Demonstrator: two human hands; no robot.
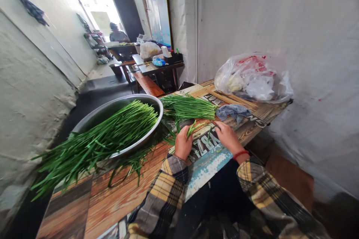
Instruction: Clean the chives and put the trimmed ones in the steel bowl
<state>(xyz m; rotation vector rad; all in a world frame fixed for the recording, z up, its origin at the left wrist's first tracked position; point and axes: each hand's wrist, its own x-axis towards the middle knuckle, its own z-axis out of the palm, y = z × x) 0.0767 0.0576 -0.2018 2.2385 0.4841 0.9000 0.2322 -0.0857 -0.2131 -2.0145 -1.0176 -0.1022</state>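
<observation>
My left hand (183,142) is closed around a few garlic chives (192,128), whose pale ends poke out above the fist. To its right, my right hand (228,137) has its thumb and fingers pinched together near the table; whatever they hold is too small to make out. Just beyond both hands lies a flat bunch of green garlic chives (190,107), its cut ends toward the right. At the left, a large metal basin (160,114) is heaped with long garlic chives (112,130) that hang over its near rim. Loose leaves (137,162) lie beside the basin.
A crumpled grey cloth (232,112) and thin wooden sticks (234,99) lie on the patterned table (109,205). Clear plastic bags (254,78) sit against the right wall. Farther back are another table (157,68), a bench (148,84) and a seated person (119,35).
</observation>
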